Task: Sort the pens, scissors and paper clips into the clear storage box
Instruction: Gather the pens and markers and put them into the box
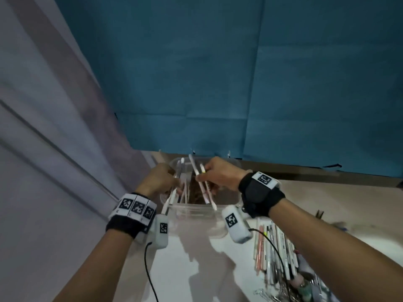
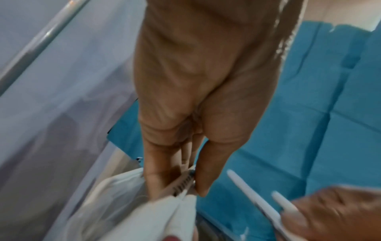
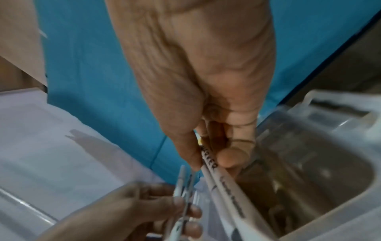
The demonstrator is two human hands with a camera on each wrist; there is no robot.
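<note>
The clear storage box point(image 1: 192, 211) stands at the far end of the white table, under both hands. My left hand point(image 1: 161, 182) grips a bunch of white pens point(image 1: 182, 188) over the box's left side; the left wrist view shows fingers and thumb pinching those pens point(image 2: 181, 187). My right hand point(image 1: 218, 174) holds two white pens point(image 1: 201, 184) slanting down into the box, and in the right wrist view these pens point(image 3: 222, 184) run between thumb and fingers. More pens point(image 1: 274, 249) lie in a pile at lower right, with paper clips point(image 1: 265, 294) beside them.
A teal cloth point(image 1: 218, 73) hangs behind the table. A pale cabinet door point(image 1: 43, 127) fills the left side. A dark clip-like thing point(image 1: 319, 214) lies right of the box. Bare white tabletop point(image 1: 196, 269) stretches in front of the box between my forearms.
</note>
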